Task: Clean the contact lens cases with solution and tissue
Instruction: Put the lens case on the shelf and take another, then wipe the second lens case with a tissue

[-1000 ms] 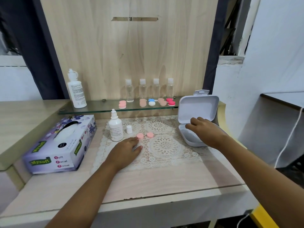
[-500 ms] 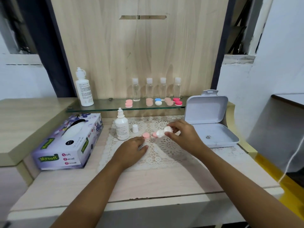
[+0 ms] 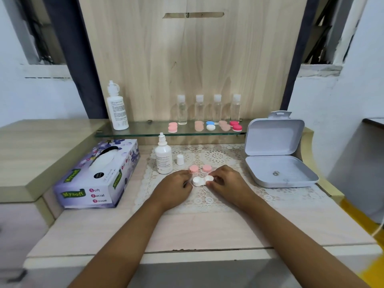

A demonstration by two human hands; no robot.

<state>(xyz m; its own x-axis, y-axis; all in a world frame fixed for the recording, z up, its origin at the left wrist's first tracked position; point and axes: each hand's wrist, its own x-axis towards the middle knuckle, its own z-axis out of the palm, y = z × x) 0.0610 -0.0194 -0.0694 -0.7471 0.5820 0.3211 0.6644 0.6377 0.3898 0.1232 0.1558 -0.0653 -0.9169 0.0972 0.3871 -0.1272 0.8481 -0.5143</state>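
The white lens case (image 3: 202, 180) is lying on the lace mat (image 3: 209, 201) just below the middle of the frame, squarely between the two hands. Its long axis is running left to right across the picture, with the right well sitting a little higher in the frame than the left. Both wells are showing white and round; whether they are capped or open is too small to tell.

The right hand (image 3: 227, 182) is pinching the right end, with the thumb below it and a finger curled over the top. The left hand (image 3: 174, 188) is coming in from the other side, its curled fingertips meeting the left end. Whether they are gripping it or only steadying it I cannot tell. Each hand is therefore nearest its own end of the case, and any twist or wipe will likely be working along that left-right line.

Two pink caps (image 3: 200, 168) are sitting just above the case. The small solution bottle (image 3: 163, 157) and its loose white cap (image 3: 180, 159) are standing up and to the left. The tissue box (image 3: 97, 177) is lying at centre left, well apart from the case, on the left hand's side. An open grey box (image 3: 278, 163) is resting at centre right.
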